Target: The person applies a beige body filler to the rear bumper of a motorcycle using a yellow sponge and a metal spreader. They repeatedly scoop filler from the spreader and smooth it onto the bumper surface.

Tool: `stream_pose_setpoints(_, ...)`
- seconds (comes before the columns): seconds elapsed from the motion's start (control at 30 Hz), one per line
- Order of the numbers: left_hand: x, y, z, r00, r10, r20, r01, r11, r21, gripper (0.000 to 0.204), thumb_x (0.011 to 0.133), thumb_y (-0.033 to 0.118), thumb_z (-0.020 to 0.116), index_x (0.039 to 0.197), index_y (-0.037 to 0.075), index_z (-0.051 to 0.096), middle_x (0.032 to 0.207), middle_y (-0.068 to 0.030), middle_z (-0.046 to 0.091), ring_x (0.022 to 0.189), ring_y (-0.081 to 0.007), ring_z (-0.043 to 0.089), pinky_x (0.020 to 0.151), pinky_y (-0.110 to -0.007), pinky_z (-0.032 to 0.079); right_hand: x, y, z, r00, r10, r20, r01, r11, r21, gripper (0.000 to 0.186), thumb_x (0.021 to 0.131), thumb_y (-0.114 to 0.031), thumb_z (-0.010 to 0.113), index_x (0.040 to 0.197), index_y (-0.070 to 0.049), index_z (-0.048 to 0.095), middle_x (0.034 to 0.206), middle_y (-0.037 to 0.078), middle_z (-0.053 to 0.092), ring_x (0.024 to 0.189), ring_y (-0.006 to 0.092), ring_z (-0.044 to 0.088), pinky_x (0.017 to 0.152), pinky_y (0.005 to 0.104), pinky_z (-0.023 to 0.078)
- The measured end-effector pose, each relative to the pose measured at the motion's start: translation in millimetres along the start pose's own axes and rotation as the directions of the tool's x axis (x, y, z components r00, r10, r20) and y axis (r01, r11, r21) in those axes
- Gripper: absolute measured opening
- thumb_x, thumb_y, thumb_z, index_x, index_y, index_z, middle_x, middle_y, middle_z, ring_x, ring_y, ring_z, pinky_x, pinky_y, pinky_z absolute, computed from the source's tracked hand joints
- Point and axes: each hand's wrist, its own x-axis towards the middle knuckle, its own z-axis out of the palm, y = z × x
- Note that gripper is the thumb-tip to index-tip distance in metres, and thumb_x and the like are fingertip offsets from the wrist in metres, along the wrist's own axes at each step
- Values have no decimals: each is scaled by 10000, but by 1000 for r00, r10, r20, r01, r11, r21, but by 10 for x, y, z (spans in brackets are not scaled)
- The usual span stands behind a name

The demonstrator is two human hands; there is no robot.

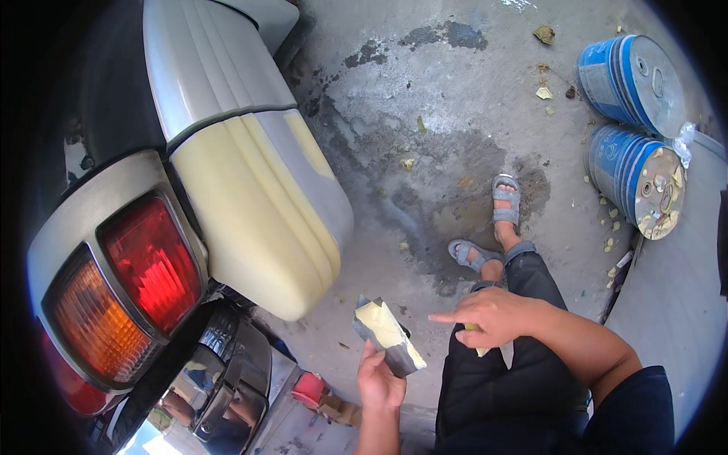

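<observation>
My left hand grips a flat, dark grey rectangular plate by its near edge, thumb on top. Pale yellow putty lies thick on that plate. To the right, over my thigh, my right hand is curled round a putty knife, its index finger stretched out toward the plate. Most of the knife is hidden by the hand; a grey pointed part and a yellowish bit show. At the left stands a vehicle's rear corner panel, coated in smooth pale yellow filler, apart from both hands.
A red and orange tail light and a chrome bumper adjoin the panel. Two blue drums lie at the far right, with yellow flakes scattered nearby. A red object sits below the bumper. My sandalled feet stand on stained concrete.
</observation>
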Motion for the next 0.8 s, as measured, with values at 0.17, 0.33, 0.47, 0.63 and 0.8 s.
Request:
stream_pose_setpoints(0.17,-60,-56,-251,993,115,-40,-109,986,129,602,792,54,471,1392,28,443,1326,-128,558,1219,-286,545,1067,-422,413,-131,201,-32,804,465,-370,-419,885,202,332,950,-281,617,1163,-28,598,855,106,645,824,220,638,740,358,495)
stream_pose_setpoints(0.33,-145,-56,-545,988,152,25,-153,985,81,594,788,29,480,1380,-5,459,1334,-129,553,1238,-271,531,1085,-421,388,-232,267,143,788,574,-224,-310,684,660,337,925,-180,646,1191,-1,542,1040,87,624,948,152,610,814,309,505)
stream_pose_setpoints(0.47,-255,-47,-706,980,179,83,-182,983,36,572,802,-2,470,1374,-22,464,1335,-129,554,1255,-260,516,1103,-411,360,-262,119,420,830,467,-304,-200,759,620,389,865,-27,658,1225,-2,512,1074,70,596,987,133,589,847,300,495)
stream_pose_setpoints(0.63,-402,-27,-832,961,244,130,-242,970,-30,552,816,-17,455,1368,-31,467,1333,-128,556,1243,-245,518,1092,-386,359,-255,-335,671,829,404,-387,-123,806,579,310,883,-3,662,1184,7,589,1037,35,612,946,95,588,836,266,488)
stream_pose_setpoints(0.8,-609,11,-876,918,376,130,-376,926,-27,525,828,-9,455,1351,-38,482,1317,-126,564,1232,-230,518,1077,-371,368,-329,-679,819,801,333,-498,-122,904,409,255,935,-54,612,1186,-7,611,971,6,645,874,66,570,789,245,480)
